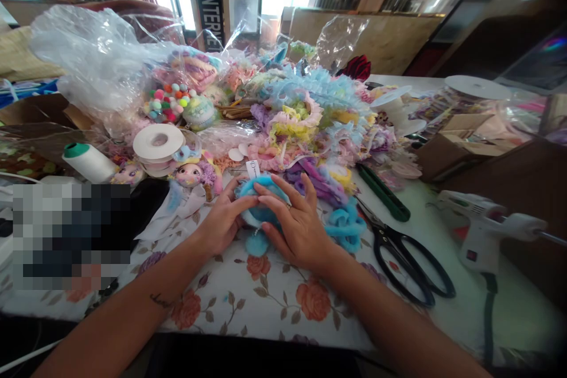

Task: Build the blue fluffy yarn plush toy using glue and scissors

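At the middle of the table, a light-blue fluffy piece [266, 215] lies between both hands; its exact kind is unclear. My left hand [224, 218] grips its left side, thumb on top. From the right, my right hand [295, 221] holds it with bent fingers laid over the top and thumb below. A small white paper tag [253, 169] with dark print sticks up behind it. Below hangs a blue pompom [257, 243]. To the right of my right hand lies a coil of blue fluffy yarn [346, 226], with purple fluffy yarn [319, 180] behind.
Black-handled scissors [405, 260], a green cutter [384, 192] and a glue gun [482, 227] lie on the right. Behind are ruffled trims [319, 88], ribbon spools [158, 142], a doll head [190, 174], a thread cone [88, 162] and plastic bags [97, 53]. A cardboard box [465, 142] stands right.
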Available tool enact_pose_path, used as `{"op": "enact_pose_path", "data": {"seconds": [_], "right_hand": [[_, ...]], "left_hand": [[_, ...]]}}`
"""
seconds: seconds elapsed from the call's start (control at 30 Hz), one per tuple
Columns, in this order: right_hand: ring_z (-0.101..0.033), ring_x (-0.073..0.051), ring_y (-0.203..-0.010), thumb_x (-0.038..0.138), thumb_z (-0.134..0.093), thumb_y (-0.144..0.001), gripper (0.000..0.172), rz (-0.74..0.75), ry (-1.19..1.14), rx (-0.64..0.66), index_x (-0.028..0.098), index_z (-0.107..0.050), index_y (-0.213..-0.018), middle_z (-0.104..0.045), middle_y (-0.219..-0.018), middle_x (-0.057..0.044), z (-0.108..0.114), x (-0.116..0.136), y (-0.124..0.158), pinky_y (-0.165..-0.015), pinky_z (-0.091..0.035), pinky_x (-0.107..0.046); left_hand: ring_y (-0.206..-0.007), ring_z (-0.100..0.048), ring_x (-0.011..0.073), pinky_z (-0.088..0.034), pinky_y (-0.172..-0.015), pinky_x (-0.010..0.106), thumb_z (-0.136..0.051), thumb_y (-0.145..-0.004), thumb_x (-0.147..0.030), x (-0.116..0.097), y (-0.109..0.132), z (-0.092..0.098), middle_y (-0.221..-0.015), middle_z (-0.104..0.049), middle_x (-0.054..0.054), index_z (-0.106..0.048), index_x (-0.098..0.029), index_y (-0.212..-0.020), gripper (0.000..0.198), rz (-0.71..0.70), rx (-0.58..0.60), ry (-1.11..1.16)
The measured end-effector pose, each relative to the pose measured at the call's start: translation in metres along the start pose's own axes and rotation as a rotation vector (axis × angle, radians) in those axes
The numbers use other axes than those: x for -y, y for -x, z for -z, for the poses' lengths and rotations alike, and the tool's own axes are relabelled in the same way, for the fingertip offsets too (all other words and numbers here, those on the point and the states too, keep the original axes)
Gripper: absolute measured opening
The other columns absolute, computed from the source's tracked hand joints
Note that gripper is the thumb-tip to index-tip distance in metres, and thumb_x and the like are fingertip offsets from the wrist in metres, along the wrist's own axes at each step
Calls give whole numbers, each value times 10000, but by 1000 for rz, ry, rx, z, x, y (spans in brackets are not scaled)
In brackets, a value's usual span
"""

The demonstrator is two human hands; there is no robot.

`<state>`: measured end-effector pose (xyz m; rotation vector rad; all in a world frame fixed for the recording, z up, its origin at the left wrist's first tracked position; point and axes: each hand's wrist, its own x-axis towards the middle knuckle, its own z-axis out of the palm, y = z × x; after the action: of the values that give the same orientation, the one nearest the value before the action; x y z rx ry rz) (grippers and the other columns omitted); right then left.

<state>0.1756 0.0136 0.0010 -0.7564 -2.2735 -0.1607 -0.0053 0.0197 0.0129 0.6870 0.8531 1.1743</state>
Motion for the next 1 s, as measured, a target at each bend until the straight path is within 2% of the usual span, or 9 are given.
{"op": "enact_pose_path", "data": {"seconds": [0.17,0.47,0.67,0.8,0.9,1.0], "right_hand": [[-358,-294,-1526,316,-456,-1057,338,-86,-92,26,194,-459,-1373,-617,-1483,-106,1,-3,-1,-1272,-40,-592],[-386,-297,-1507,282,-453,-1031,350,-171,-178,45,206,-437,-1373,-602,-1492,-135,5,-6,-1,-1242,-173,-606],[-378,-291,-1515,273,-466,-1030,407,-119,-174,39,207,-390,-1424,-597,-1498,-132,2,-4,-1,-1249,-153,-609],[-374,-293,-1520,287,-454,-1037,423,-80,-147,40,200,-379,-1444,-570,-1522,-149,1,0,-1,-1251,-168,-612],[-410,-302,-1498,286,-474,-1023,442,-57,-111,-32,175,-389,-1442,-579,-1505,-177,1,1,0,-1232,-232,-610],[-509,-309,-1424,232,-535,-972,452,37,-43,-165,153,-442,-1407,-678,-1384,-182,3,2,1,-1211,-296,-593]], "left_hand": [[-659,-619,100,-508,-600,193,-856,-726,-228,0,0,0,-833,-667,-32,-626,-239,-1057,403,24,49,-28],[-655,-625,117,-519,-597,215,-861,-674,-187,-1,1,1,-818,-670,-25,-640,-234,-1071,457,57,70,-43],[-747,-669,150,-525,-649,233,-907,-670,-275,2,3,2,-859,-696,-12,-625,-248,-1105,518,61,8,-11],[-698,-663,141,-511,-644,234,-917,-630,-202,3,2,1,-825,-693,-28,-611,-235,-1034,508,43,-46,-3],[-714,-675,149,-523,-658,245,-897,-653,-209,1,1,-1,-838,-708,-18,-617,-226,-1053,489,41,-65,12],[-728,-676,144,-536,-672,246,-883,-686,-241,-2,1,-2,-852,-716,-15,-618,-219,-1014,422,31,-86,32]]}}
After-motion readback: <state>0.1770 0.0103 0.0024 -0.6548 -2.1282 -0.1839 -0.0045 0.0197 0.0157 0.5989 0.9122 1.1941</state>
